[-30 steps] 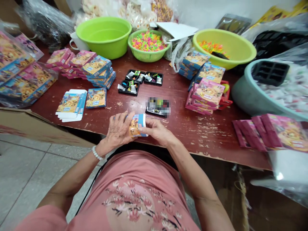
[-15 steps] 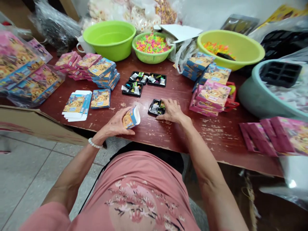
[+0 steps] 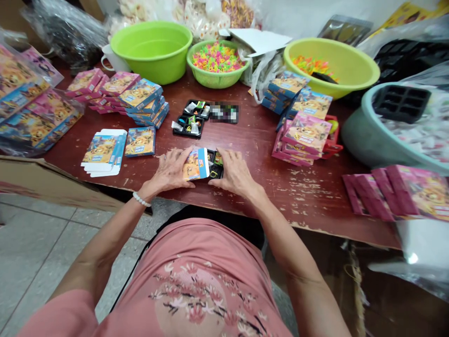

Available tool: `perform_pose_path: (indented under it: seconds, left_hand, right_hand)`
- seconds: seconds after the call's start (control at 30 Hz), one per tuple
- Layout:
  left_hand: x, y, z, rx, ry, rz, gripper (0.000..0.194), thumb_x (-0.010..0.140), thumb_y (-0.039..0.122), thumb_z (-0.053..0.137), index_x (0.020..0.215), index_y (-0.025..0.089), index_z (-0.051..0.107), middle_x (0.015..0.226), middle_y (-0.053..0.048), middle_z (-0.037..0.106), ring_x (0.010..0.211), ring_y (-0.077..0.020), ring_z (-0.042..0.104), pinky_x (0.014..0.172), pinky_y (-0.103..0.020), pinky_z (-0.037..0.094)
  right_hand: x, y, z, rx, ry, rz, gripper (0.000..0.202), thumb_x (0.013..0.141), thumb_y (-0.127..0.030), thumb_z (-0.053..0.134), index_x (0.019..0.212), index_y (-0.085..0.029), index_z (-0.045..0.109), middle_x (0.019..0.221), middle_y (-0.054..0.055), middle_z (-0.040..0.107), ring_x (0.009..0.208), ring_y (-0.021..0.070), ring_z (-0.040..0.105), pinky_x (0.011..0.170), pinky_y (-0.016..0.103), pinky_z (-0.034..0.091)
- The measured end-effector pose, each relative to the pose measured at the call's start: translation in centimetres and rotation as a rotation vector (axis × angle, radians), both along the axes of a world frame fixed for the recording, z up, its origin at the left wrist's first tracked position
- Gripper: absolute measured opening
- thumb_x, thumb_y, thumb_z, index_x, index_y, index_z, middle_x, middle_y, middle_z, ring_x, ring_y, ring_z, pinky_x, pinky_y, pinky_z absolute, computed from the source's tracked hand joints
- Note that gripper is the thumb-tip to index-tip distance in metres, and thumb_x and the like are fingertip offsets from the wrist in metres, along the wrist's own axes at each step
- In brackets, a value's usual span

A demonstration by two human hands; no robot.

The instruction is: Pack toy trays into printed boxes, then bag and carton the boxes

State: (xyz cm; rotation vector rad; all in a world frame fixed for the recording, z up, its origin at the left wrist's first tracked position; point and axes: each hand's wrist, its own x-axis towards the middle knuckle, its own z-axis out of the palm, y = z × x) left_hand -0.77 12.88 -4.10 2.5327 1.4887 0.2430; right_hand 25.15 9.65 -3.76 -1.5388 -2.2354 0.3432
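Note:
My left hand (image 3: pixel 172 169) is closed round a small blue-and-yellow printed cardboard box (image 3: pixel 195 164), lying low over the table with its open end facing right. Against that open end sits a black compartment tray (image 3: pixel 214 172) with small toys and packets in it; its left part is hidden by the box. My right hand (image 3: pixel 234 172) grips the tray's right side, thumb at the near edge and fingers at the far one. Behind them stand more filled black trays (image 3: pixel 189 126). To the left lie a closed blue box (image 3: pixel 140 141) and flat unfolded boxes (image 3: pixel 103 152).
Stacked blue boxes (image 3: pixel 142 96) and pink boxes (image 3: pixel 117 84) stand at the back left, with more pink boxes (image 3: pixel 305 133) at right. Along the back are a green basin (image 3: pixel 150 51), a basket of colourful pieces (image 3: pixel 217 77), a yellow basin (image 3: pixel 351 70) and a blue tub (image 3: pixel 365 135).
My left hand has turned the box's open end toward the tray and lowered it. My right hand has moved the tray left, and the two now meet.

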Motion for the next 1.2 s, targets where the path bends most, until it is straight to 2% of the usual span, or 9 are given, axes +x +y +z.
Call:
perform_pose_path:
  seconds: [0.2,0.37,0.43,0.53,0.63,0.77,0.93,1.1,1.2]
  left_hand:
    - [0.5,0.3,-0.1,-0.094,0.019,-0.104,0.135,0.061,0.053,0.097,0.169,0.025,0.022,0.165,-0.021,0.037,0.149,-0.0484,0.035,0.119,-0.07,0.031]
    - [0.4,-0.1,-0.3,-0.11,0.021,-0.089,0.137,0.064,0.059,0.095,0.171,0.028,0.015,0.174,-0.021,0.026,0.159,-0.0515,0.018,0.12,-0.081,0.016]
    - [-0.1,-0.5,-0.4,-0.079,0.036,-0.052,0.136,0.065,0.061,0.094,0.171,0.028,0.017,0.174,-0.021,0.025,0.16,-0.0527,0.015,0.12,-0.083,0.014]
    - [-0.8,-1.0,-0.6,-0.043,0.052,-0.045,0.129,0.069,0.065,0.09,0.171,0.029,0.02,0.175,-0.02,0.026,0.161,-0.0511,0.016,0.121,-0.081,0.014]
    - [-1.0,-1.5,-1.3,-0.012,0.051,-0.065,0.123,0.072,0.072,0.084,0.171,0.031,0.023,0.175,-0.018,0.027,0.161,-0.0504,0.017,0.121,-0.081,0.014]
    - [-0.8,-1.7,-2.2,0.004,0.009,-0.113,0.107,0.08,0.075,0.075,0.168,0.031,0.033,0.173,-0.017,0.029,0.16,-0.0495,0.018,0.121,-0.075,0.025]
    - [-0.3,-2.0,-2.5,0.004,-0.024,-0.135,0.095,0.083,0.071,0.075,0.163,0.032,0.042,0.172,-0.018,0.029,0.159,-0.0517,0.017,0.116,-0.07,0.036]
    - [0.7,-3.1,-1.8,-0.03,-0.052,-0.109,0.098,0.08,0.062,0.081,0.164,0.031,0.04,0.173,-0.018,0.028,0.158,-0.0534,0.019,0.116,-0.072,0.034]
    - [1.0,-4.3,-1.3,-0.032,-0.145,-0.089,0.084,0.088,0.045,0.073,0.164,0.029,0.041,0.173,-0.016,0.033,0.161,-0.0484,0.021,0.122,-0.07,0.031]
  right_hand:
    - [-0.5,0.6,-1.0,-0.12,0.055,0.128,0.119,0.061,-0.031,0.1,0.16,-0.012,0.037,0.157,0.025,0.05,0.143,0.0448,0.048,0.116,0.063,0.043]
    - [1.1,0.5,-1.3,-0.184,0.307,0.087,0.13,0.053,-0.043,0.103,0.162,-0.018,0.036,0.163,0.024,0.044,0.149,0.0446,0.043,0.12,0.062,0.039]
    - [2.4,0.1,-1.3,-0.222,0.487,-0.005,0.107,0.063,-0.047,0.097,0.154,-0.019,0.047,0.156,0.021,0.053,0.14,0.0382,0.054,0.114,0.055,0.046]
    - [3.5,-0.5,-1.6,-0.348,0.659,-0.145,0.059,0.074,-0.044,0.086,0.124,-0.017,0.067,0.114,0.011,0.074,0.1,0.0249,0.07,0.088,0.04,0.056]
    - [3.0,-0.7,-2.3,-0.388,0.702,-0.24,0.03,0.071,-0.035,0.084,0.093,-0.018,0.071,0.086,0.002,0.072,0.072,0.0159,0.062,0.069,0.03,0.049]
    - [1.6,-0.2,-3.1,-0.373,0.66,-0.304,0.014,0.07,-0.028,0.081,0.075,-0.019,0.072,0.071,-0.002,0.069,0.065,0.0132,0.059,0.064,0.027,0.043]
    - [-0.2,0.2,-3.5,-0.371,0.749,-0.327,0.012,0.066,-0.026,0.081,0.068,-0.018,0.072,0.065,-0.002,0.069,0.061,0.012,0.057,0.06,0.025,0.043]
    - [-2.6,-0.9,-3.2,-0.776,1.294,-0.187,0.042,0.053,-0.038,0.093,0.082,-0.02,0.07,0.075,-0.002,0.074,0.062,0.0131,0.066,0.062,0.027,0.057]
    - [-3.2,-2.4,-2.0,-0.845,1.36,-0.081,0.05,0.057,-0.041,0.096,0.096,-0.022,0.071,0.084,-0.001,0.077,0.071,0.0143,0.072,0.067,0.027,0.06]
